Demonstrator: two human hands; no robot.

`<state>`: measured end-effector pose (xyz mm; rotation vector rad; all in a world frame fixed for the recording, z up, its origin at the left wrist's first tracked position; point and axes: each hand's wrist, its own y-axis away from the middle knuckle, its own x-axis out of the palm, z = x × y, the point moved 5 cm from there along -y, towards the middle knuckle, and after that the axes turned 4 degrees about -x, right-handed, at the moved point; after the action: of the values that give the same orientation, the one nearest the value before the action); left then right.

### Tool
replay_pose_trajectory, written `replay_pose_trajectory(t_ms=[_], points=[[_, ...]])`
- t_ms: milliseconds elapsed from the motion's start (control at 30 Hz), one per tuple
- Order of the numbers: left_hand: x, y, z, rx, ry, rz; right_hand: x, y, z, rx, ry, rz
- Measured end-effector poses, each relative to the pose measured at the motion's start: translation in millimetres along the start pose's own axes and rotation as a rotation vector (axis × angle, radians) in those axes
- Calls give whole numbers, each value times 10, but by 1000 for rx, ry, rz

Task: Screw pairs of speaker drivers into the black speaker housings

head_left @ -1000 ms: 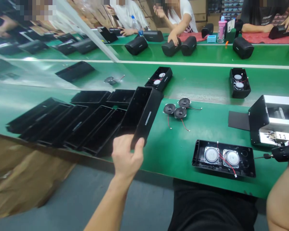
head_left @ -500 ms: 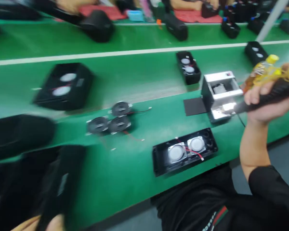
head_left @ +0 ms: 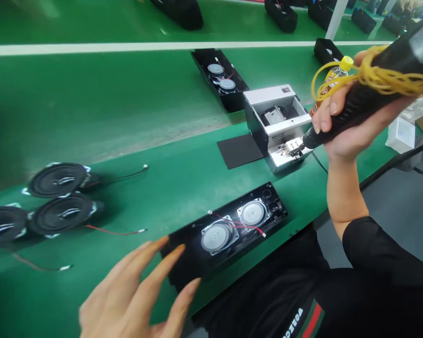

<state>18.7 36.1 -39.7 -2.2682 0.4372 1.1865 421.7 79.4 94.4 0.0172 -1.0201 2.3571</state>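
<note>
The left hand was spread, with its fingers apart and holding nothing. Just ahead of its fingertips, and to their right, there lay the open black box, its near end beside the thumb. I cannot tell if the fingertips touched this end. Inside the box were two round speakers, their pale backs turned up, with red wires across them. The box lay on the green surface, between the two hands, lower and to the left of the right hand.

The right hand was closed around a black electric screwdriver, which had a yellow cord wound on it. Its tip pointed at the front of a silver and black machine, left of this hand; contact was not clear. Beyond the machine stood another open box. Three loose speakers lay ahead of the left hand, toward its left.
</note>
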Motion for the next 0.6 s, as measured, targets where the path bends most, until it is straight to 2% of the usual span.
replay_pose_trajectory(t_ms=[100, 200, 300, 400, 500, 600], points=[[156, -230, -341, 85, 8, 55, -6, 51, 50, 16, 28, 10], [296, -409, -524, 202, -60, 101, -26, 106, -86, 18, -4, 58], [431, -489, -559, 317, -142, 142, -77, 138, -358, 95, 24, 79], [490, -521, -532, 344, -175, 150, -96, 140, -538, 109, 40, 76], [489, -546, -515, 329, -209, 180, -106, 132, -539, 64, 60, 16], [464, -574, -539, 361, -249, 196, -74, 141, -503, 111, 102, 93]])
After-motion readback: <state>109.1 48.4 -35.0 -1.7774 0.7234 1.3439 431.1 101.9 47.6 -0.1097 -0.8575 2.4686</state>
